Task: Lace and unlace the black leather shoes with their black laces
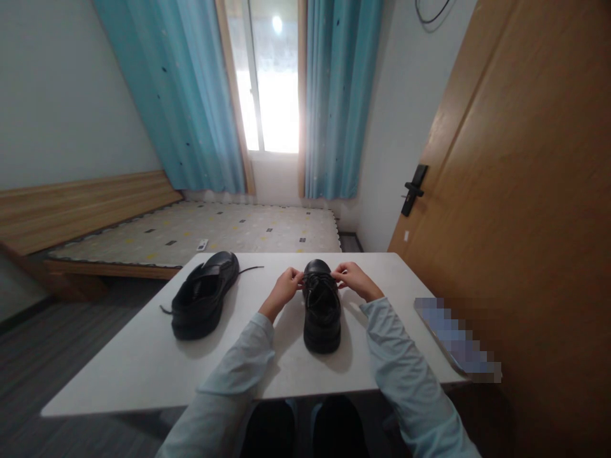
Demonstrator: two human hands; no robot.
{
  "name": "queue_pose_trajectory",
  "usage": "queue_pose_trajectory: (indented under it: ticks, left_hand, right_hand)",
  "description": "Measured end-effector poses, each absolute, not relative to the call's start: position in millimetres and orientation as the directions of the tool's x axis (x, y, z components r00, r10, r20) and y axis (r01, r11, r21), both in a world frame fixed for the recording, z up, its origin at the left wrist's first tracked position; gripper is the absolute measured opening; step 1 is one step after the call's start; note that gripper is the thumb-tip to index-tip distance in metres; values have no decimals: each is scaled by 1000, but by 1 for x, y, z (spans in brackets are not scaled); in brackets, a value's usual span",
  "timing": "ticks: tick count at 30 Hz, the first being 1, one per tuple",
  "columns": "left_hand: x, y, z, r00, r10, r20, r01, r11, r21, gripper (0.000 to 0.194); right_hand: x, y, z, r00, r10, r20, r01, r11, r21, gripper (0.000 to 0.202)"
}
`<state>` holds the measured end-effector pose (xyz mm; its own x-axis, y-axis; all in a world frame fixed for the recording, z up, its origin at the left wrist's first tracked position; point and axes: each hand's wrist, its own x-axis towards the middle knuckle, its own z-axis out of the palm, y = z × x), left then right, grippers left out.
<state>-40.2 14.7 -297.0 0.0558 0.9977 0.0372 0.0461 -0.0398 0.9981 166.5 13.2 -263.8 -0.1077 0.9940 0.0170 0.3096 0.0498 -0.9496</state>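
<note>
A black lace-up shoe (323, 327) stands on the white table in front of me, its toe pointing away and its heel towards me. Its black shoelace (319, 280) crosses over the front. At the shoe's left side, my left hand (289, 284) is closed in a pinch on the shoelace. My right hand (354, 278) pinches the shoelace from the right side, level with the left. The very tips of the fingers are small and partly lost against the black shoe. A second black shoe (203, 299) rests to the left, with loose lace ends lying out from it.
The white table (138, 375) reaches from my lap towards a bed (238, 226) under the window. A flat object, blurred out (453, 337), lies at the table's right edge. Close on the right stands a wooden door (525, 191) with a black handle (413, 189).
</note>
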Motion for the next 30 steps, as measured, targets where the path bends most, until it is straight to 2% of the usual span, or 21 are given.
queue_pose_trajectory:
  ticks: [5,10,13,16,19,24,30]
  left_hand:
    - [-39,16,-301,13,998,58,158,-59,986,23]
    - [-39,14,-298,4,985,173,204,-170,964,25]
    - [-41,12,-292,0,957,291,198,-285,938,22]
    - [-41,7,-284,45,919,392,207,-393,896,14]
    - [-40,0,-276,120,891,439,263,-454,851,8]
    - [-40,-7,-269,168,866,471,316,-500,807,12]
    - [-39,-6,-271,196,869,455,247,-493,834,17]
  right_hand:
    - [168,16,-266,-103,993,62,377,97,-921,16]
    - [169,19,-273,-63,994,87,340,103,-935,16]
    - [169,18,-272,-22,991,130,306,130,-943,20]
    - [166,17,-269,-6,975,221,311,212,-926,22]
    - [162,16,-268,-37,960,278,333,274,-902,14]
    - [159,13,-262,-154,962,224,344,265,-901,10]
    - [161,9,-256,-241,956,170,329,245,-912,11]
